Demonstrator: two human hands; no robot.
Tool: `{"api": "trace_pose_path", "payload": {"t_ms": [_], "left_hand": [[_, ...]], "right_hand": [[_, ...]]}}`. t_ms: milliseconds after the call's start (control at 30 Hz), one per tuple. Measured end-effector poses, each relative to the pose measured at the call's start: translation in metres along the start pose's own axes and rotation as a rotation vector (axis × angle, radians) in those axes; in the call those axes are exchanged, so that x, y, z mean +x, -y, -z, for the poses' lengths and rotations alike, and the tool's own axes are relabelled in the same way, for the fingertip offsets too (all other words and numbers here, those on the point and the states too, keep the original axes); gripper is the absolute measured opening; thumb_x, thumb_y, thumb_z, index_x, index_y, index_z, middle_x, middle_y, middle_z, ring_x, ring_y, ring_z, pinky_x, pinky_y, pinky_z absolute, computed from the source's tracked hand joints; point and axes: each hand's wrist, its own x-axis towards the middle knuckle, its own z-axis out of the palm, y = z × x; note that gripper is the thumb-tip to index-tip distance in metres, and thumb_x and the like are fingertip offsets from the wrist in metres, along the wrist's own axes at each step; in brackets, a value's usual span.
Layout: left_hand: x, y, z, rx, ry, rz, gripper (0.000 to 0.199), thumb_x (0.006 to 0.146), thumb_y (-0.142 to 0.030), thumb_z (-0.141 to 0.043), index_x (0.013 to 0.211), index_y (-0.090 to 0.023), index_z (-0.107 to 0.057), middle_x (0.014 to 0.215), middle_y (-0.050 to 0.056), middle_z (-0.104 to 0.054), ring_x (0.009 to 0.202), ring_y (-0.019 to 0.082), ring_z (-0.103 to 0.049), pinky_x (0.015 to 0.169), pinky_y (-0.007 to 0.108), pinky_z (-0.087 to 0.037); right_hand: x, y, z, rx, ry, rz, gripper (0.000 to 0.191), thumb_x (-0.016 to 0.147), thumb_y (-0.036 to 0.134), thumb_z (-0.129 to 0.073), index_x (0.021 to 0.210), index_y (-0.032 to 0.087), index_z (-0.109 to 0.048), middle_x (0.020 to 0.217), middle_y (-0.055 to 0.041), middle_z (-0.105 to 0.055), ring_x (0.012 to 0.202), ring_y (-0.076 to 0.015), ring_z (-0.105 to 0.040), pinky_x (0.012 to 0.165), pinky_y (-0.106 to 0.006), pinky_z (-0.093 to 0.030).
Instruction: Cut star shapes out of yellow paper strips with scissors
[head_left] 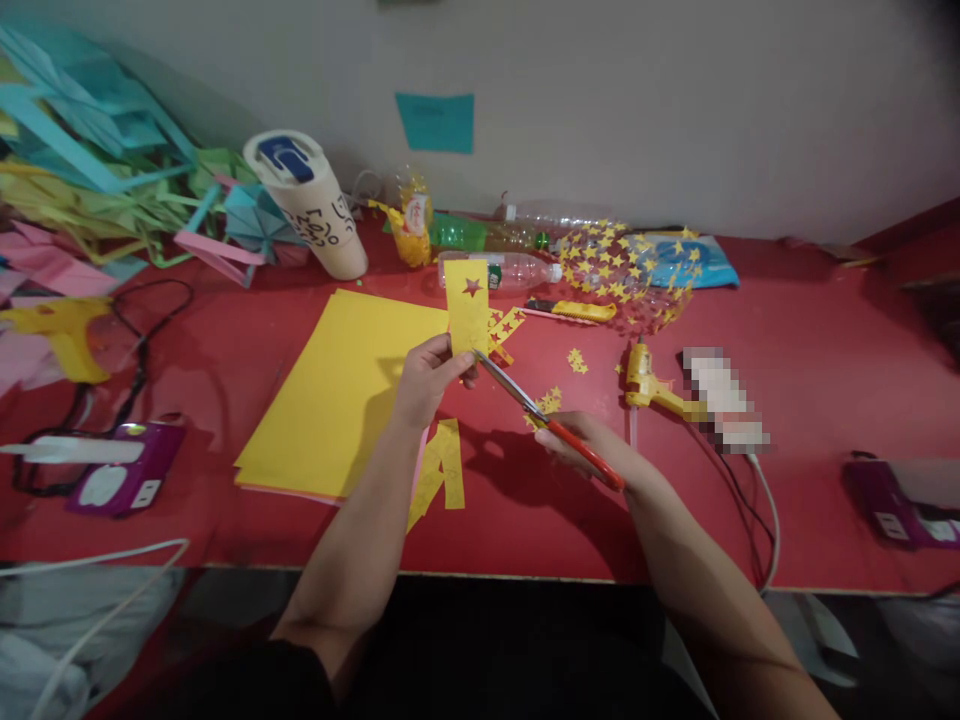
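My left hand (pixel 429 378) pinches the lower part of a yellow paper strip (pixel 466 310), which is held upright and has a star-shaped hole near its top. In my right hand (pixel 585 445) are scissors (pixel 574 452) with red handles. Their blade tips meet the strip's lower edge beside my left thumb; whether the blades are apart is too small to tell. Below my left hand, more yellow strips (pixel 452 465) lie on the table. Small cut yellow stars (pixel 549 402) sit just beyond my right hand, and strips with star holes (pixel 507 325) lie behind the held one.
Yellow sheets (pixel 330 390) are stacked at left. A yellow glue gun (pixel 640 375) stands at right near a blurred phone (pixel 724 400). Behind are a yellow cutter (pixel 574 310), plastic bottles (pixel 517 272), a star-covered clear bottle piece (pixel 615 262) and a white tumbler (pixel 319 215).
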Motion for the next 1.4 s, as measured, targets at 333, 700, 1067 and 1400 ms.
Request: {"api": "trace_pose_path", "payload": {"t_ms": [333,700,1067,1400], "left_hand": [[-0.002,0.013,-0.006,-0.012,-0.033,-0.056,0.012,0.070,-0.027,-0.067,0.070,-0.015,-0.065,0.056,-0.001,-0.064,0.049,0.009,-0.058,0.050,0.024,-0.049],[-0.004,0.014,-0.010,-0.035,0.008,-0.054,0.013,0.072,-0.028,-0.068,0.070,-0.015,-0.064,0.057,-0.001,-0.064,0.050,0.009,-0.057,0.051,0.023,-0.046],[-0.004,0.017,-0.011,-0.071,0.012,-0.041,0.012,0.072,-0.027,-0.068,0.072,-0.016,-0.065,0.060,-0.001,-0.065,0.052,0.008,-0.056,0.051,0.023,-0.044],[-0.004,0.011,-0.014,-0.108,0.008,0.013,0.015,0.066,-0.029,-0.071,0.069,-0.016,-0.065,0.058,-0.001,-0.065,0.051,0.008,-0.055,0.051,0.023,-0.045]], "right_hand": [[0.009,-0.006,-0.010,0.092,-0.015,-0.011,0.054,0.069,0.073,-0.054,0.060,0.020,-0.042,0.045,0.0067,-0.042,0.033,-0.0055,-0.036,0.034,-0.021,-0.029],[0.015,-0.023,-0.020,0.124,-0.028,0.069,0.055,0.077,0.074,-0.046,0.067,0.020,-0.047,0.041,0.0087,-0.038,0.033,-0.0067,-0.037,0.042,-0.023,-0.039],[0.014,-0.016,-0.025,0.122,-0.073,0.053,0.050,0.078,0.068,-0.049,0.063,0.021,-0.046,0.036,0.0086,-0.038,0.031,-0.0067,-0.038,0.039,-0.022,-0.037],[0.010,-0.003,-0.026,0.107,-0.083,-0.010,0.049,0.075,0.067,-0.050,0.059,0.021,-0.044,0.039,0.0062,-0.043,0.032,-0.0073,-0.042,0.032,-0.020,-0.033]]}}
